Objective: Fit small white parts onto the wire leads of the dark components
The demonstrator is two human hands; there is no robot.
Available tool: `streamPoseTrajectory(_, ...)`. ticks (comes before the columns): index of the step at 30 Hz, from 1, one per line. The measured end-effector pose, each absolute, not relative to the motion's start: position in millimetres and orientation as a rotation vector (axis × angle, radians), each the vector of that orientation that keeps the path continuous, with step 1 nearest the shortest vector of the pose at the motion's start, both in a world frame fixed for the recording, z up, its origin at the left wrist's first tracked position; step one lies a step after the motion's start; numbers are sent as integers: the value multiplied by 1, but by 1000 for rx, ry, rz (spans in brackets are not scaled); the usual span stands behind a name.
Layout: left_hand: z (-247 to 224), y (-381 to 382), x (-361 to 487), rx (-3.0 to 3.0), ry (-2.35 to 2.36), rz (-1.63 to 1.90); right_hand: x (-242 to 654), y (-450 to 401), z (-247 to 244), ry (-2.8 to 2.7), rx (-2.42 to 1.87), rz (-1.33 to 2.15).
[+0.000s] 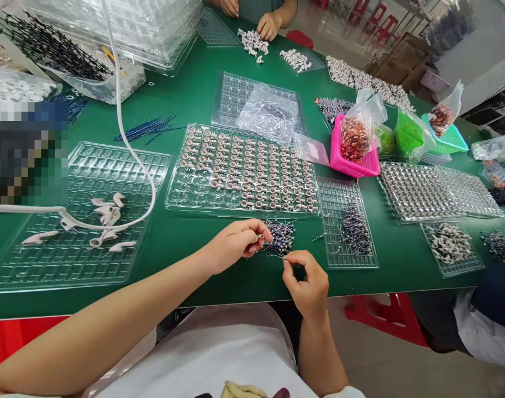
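Closed in a pinch, my left hand holds a small white plastic part whose shape is mostly hidden by the fingers. My right hand pinches the end of thin wire leads that run toward the left hand. Right behind both hands lies a pile of small dark components with wire leads. Farther back, a clear tray holds rows of small white ring-ended parts. To the right, another clear tray carries a heap of similar dark components.
A white cable loops over a tray with loose white parts at left. A pink basket holds a bag of reddish-brown pieces. Across the green table, a co-worker's hands are by white parts; another person sits at right.
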State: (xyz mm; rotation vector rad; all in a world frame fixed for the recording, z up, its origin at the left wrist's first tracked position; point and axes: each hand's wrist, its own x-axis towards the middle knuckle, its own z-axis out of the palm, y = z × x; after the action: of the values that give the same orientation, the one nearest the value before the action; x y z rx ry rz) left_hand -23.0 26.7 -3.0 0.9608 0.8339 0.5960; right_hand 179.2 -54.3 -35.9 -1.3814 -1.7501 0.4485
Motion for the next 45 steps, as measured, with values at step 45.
streamPoseTrajectory(45,7,17,-20,1396,1005,357,166,-57,-33,-1664,-1336,498)
